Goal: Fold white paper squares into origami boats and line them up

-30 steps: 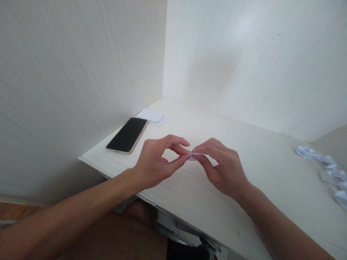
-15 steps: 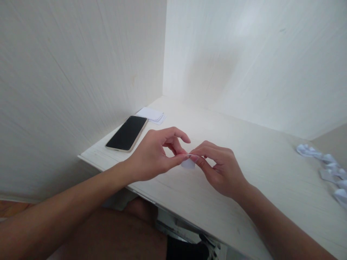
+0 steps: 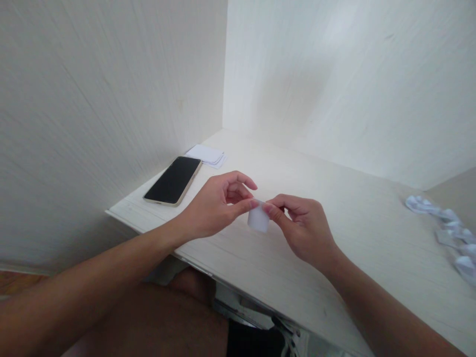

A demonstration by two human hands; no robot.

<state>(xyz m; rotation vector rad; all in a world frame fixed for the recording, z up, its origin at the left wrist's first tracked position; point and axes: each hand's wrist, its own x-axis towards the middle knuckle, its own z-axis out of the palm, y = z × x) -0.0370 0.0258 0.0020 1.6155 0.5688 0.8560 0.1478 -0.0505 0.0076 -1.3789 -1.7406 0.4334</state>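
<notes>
A small white piece of paper [image 3: 258, 219] is pinched between my two hands, above the middle of the white table. My left hand [image 3: 223, 204] grips its upper left edge between thumb and fingers, with the index finger raised and curved over. On the other side, my right hand [image 3: 301, 220] holds the upper right edge between thumb and index finger. The paper's lower part hangs down facing me. Its far side is hidden.
A phone [image 3: 174, 180] with a dark screen lies at the table's left edge, beside a small stack of white paper sheets [image 3: 206, 154]. Several crumpled or folded white paper pieces [image 3: 451, 225] lie at the far right. White walls [image 3: 297, 74] bound the table [image 3: 357, 238] behind and at left.
The paper has tilted so that more of its front face shows. Both hands remain on it, and the left hand's thumb has risen slightly.
</notes>
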